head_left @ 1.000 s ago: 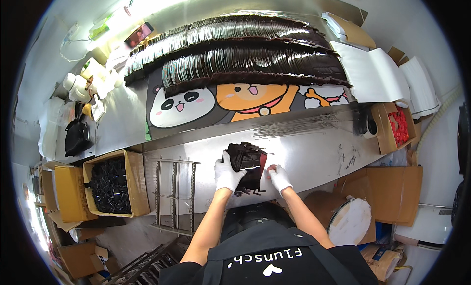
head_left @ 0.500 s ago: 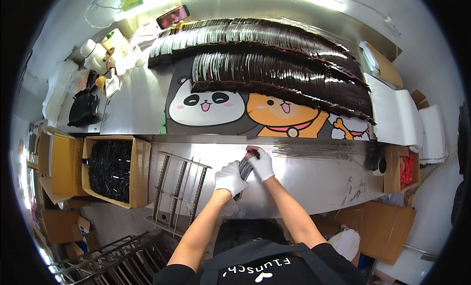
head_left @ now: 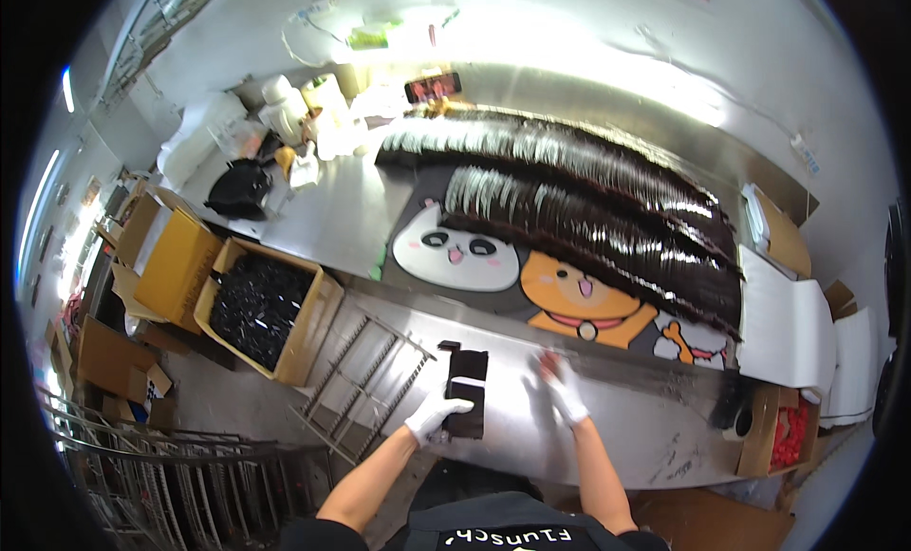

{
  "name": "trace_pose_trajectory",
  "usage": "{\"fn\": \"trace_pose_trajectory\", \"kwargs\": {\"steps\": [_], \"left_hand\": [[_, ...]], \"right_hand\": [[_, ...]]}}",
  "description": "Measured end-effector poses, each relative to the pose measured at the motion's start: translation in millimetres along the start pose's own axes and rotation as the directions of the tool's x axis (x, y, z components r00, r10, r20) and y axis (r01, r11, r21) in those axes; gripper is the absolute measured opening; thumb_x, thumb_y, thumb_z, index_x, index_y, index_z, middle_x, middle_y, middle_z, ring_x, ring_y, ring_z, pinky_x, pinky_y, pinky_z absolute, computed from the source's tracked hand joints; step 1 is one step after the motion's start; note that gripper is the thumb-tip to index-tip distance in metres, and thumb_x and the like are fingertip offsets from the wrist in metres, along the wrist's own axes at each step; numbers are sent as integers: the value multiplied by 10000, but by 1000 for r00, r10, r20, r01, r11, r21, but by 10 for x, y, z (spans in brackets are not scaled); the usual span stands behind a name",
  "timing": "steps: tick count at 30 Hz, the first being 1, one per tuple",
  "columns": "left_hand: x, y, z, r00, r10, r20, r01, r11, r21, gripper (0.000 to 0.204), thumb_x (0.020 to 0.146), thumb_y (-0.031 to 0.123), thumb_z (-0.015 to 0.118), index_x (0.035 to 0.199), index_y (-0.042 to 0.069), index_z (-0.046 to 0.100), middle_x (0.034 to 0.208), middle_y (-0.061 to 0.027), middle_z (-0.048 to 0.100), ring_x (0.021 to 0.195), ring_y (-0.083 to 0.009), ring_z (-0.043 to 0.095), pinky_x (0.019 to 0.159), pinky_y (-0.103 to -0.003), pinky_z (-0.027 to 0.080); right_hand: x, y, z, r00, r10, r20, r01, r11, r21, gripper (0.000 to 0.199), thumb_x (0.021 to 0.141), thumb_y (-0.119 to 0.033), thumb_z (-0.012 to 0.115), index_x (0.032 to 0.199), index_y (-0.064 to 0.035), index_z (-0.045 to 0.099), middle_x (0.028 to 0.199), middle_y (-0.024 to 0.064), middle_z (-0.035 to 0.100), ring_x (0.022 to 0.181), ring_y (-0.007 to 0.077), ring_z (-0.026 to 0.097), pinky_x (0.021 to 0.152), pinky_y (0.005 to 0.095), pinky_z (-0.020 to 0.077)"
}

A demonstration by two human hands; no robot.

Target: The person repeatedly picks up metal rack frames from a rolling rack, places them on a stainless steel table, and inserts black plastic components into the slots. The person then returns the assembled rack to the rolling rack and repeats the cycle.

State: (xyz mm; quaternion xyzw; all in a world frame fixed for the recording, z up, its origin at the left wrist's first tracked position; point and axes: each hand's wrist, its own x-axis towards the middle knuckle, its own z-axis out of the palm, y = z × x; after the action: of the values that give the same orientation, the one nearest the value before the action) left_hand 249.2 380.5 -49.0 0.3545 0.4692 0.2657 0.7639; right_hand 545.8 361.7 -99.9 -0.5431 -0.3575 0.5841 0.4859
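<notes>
My left hand [head_left: 439, 414], in a white glove, grips a block of dark, glossy, thin flat pieces [head_left: 468, 394] from its left side, the thumb across its face. A pale band of light crosses the block, and a small dark bit juts out at its upper left corner. What the pieces are, I cannot make out. Apart from the block, to its right, my right hand [head_left: 567, 392] is held over the metal bench with nothing in it. Its glove leaves the fingertips bare; its fingers are stretched out and slightly blurred.
Long rows of dark, glossy thin pieces [head_left: 588, 219] lie on a cartoon-printed mat [head_left: 455, 257] behind my hands. At the left stand a metal rack [head_left: 365, 385] and a carton of black parts [head_left: 327, 314]. A carton with red parts [head_left: 759, 432] is at the right.
My hands have come apart. The left now holds the dark pieces squared together and turned flat; the right has let go and moved rightward. The whole view has tilted and shifted.
</notes>
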Motion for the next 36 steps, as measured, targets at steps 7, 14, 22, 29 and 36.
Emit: {"fn": "trace_pose_trajectory", "kwargs": {"steps": [7, 14, 22, 29, 36], "left_hand": [[962, 2873, -298, 794, 544, -272, 44, 394, 918, 619, 740, 362, 689, 1234, 20, 540, 1128, -305, 691, 1090, -487, 650, 957, -474, 527], [2261, 3411, -471, 912, 365, -188, 66, 320, 945, 978, 846, 671, 658, 1485, -37, 442, 1470, -327, 487, 1364, -429, 505, 1136, -483, 421], [949, 1776, -685, 264, 955, 133, -393, -19, 919, 410, 850, 132, 713, 1243, 36, 649, 1237, -148, 677, 1174, -356, 609, 1052, -461, 449], [-776, 234, -556, 747, 356, -561, 510, 234, 828, 906, 706, 497, 807, 1443, 95, 469, 1363, -155, 570, 1117, -349, 653, 970, -522, 503], [-1691, 295, -357, 716, 531, -453, 377, 252, 891, 763, 644, 521, 831, 1204, 42, 633, 1032, -182, 679, 1040, -331, 679, 922, -445, 542]], "right_hand": [[-886, 668, -960, 915, 57, -400, -122, 983, -139, 241, 1029, -76, 554, 1203, 37, 677, 1066, 120, 736, 967, 183, 691, 896, 304, 537], [-918, 726, -1394, 788, -156, -596, -274, 777, -567, 193, 948, -73, 625, 1112, -33, 717, 948, 93, 723, 855, 229, 681, 839, 326, 531], [-555, 623, -1841, 748, -356, -560, -234, 649, -724, 120, 838, -2, 653, 940, -45, 701, 896, 162, 670, 914, 334, 621, 895, 425, 489], [-643, 498, -1536, 767, -195, -612, -138, 880, -454, 108, 848, -15, 585, 871, 1, 689, 821, 137, 696, 817, 214, 670, 760, 344, 530], [-182, 517, -1728, 826, -413, -384, 12, 694, -720, 153, 892, -98, 599, 912, 21, 693, 861, 171, 699, 801, 255, 638, 790, 378, 505]]}}
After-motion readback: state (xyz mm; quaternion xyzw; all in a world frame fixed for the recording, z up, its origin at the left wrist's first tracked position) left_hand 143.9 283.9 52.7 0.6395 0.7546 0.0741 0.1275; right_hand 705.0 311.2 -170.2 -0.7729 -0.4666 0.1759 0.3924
